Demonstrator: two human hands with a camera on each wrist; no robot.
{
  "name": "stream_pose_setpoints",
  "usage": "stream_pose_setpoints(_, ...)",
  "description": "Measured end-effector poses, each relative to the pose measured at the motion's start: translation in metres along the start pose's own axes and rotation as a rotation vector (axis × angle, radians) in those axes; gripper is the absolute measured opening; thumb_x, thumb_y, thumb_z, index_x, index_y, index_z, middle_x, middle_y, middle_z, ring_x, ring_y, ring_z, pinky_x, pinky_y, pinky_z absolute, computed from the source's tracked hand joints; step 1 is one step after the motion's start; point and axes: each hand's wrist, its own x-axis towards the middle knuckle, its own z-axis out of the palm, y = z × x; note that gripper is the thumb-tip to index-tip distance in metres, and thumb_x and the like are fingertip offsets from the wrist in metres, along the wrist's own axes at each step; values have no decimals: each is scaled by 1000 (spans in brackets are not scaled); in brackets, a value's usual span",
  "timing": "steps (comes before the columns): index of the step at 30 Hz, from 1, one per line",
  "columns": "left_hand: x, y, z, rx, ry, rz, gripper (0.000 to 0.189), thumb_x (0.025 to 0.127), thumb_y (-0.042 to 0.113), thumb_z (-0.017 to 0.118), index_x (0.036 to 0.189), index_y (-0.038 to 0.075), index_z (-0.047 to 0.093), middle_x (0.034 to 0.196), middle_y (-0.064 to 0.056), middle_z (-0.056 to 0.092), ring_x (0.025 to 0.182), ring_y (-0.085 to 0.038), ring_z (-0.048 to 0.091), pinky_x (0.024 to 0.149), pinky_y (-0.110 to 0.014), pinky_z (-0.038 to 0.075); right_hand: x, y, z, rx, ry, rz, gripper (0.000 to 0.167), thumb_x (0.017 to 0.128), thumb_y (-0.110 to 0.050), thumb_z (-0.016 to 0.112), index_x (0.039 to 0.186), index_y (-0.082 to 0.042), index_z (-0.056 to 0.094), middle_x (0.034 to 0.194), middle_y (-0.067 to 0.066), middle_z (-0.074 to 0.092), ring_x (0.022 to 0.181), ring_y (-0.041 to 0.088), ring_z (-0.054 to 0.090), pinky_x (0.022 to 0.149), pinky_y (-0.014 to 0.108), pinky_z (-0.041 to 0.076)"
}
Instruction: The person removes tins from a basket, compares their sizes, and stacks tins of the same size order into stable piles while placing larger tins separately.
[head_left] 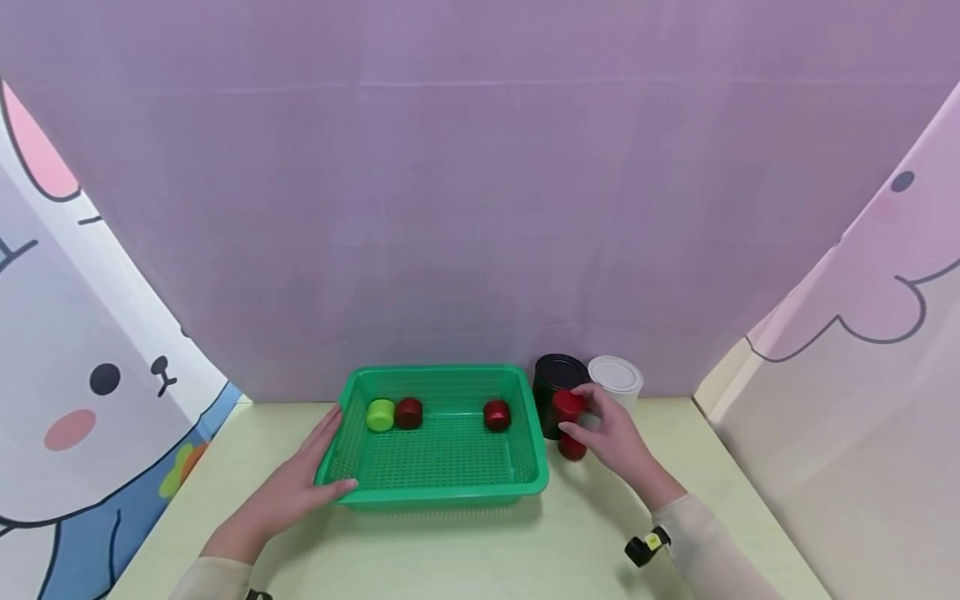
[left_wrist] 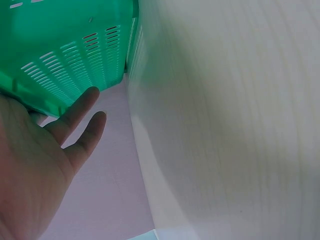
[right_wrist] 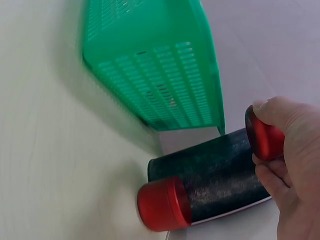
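My left hand (head_left: 303, 479) lies along the left side of a green plastic basket (head_left: 442, 498), fingers straight and thumb over the front corner of its rim. Two extended fingers (left_wrist: 80, 122) show beside the slotted wall in the left wrist view. Between thumb and fingers, my right hand (head_left: 617, 432) pinches a small shiny red cylinder (head_left: 569, 406). Close below it, a second red cylinder (right_wrist: 161, 205) stands on the table against a tall black can (right_wrist: 215, 172). Inside the basket are a lime-green cylinder (head_left: 380, 415), a dark red one (head_left: 408, 413) and another red one (head_left: 497, 415).
A can with a white lid (head_left: 617, 375) stands beside the black can, partly behind my right hand. The pale table (head_left: 442, 558) ends at a purple backdrop (head_left: 465, 208). Printed cloth panels (head_left: 90, 333) flank both sides. A black wrist strap (head_left: 647, 546) sits at my right sleeve.
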Motion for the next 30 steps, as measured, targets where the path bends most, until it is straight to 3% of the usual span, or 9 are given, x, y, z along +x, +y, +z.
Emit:
stream_pose_setpoints(13,-1,-1,1,4,0,-1,109,102,47,79,178,8,12,185,-17,9,163,-56,20,115,-82,36,-10,15,-5,-96,19,-30,54,89,1,92,134,-2,63,129,13,72,120,39,72,102,60,59)
stream_pose_setpoints(21,-1,-4,2,3,10,9,109,102,48,79,178,8,13,185,-17,10,163,-56,20,115,-82,35,-16,23,-6,-134,40,-78,53,87,4,92,131,-3,63,121,6,74,113,31,73,96,51,63)
stream_pose_setpoints(30,-1,-3,2,9,13,5,109,102,48,79,179,9,12,185,-16,9,163,-56,20,115,-82,35,-18,31,-5,-162,39,-77,55,85,4,93,131,-3,62,119,5,73,111,28,72,94,54,62)
